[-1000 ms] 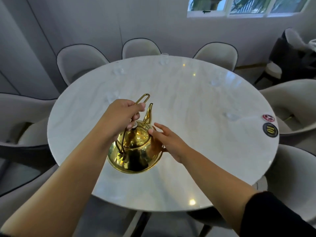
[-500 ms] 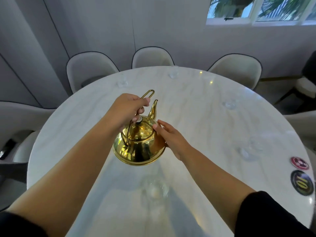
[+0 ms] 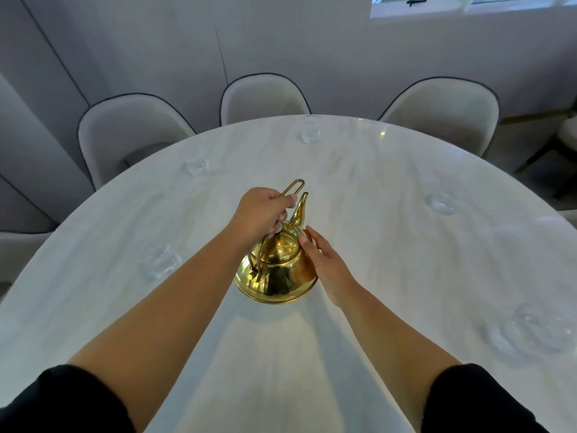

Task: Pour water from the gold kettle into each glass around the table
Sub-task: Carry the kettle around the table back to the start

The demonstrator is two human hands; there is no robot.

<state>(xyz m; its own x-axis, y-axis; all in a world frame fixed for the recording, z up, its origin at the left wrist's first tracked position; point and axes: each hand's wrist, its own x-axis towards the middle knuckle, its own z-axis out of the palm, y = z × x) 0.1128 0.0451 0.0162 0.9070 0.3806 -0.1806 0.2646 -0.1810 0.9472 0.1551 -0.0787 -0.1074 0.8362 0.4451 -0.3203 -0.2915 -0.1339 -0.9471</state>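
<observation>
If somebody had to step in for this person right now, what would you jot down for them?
Left hand grips the handle of the gold kettle; right hand rests straight fingers on its side.
The kettle is held upright over the marble table, not pouring.
Glasses in view: far glass, far-left glass, near-left glass, right glass, near-right glass.
Whether any holds water cannot be told, so check each, then fill.
</observation>
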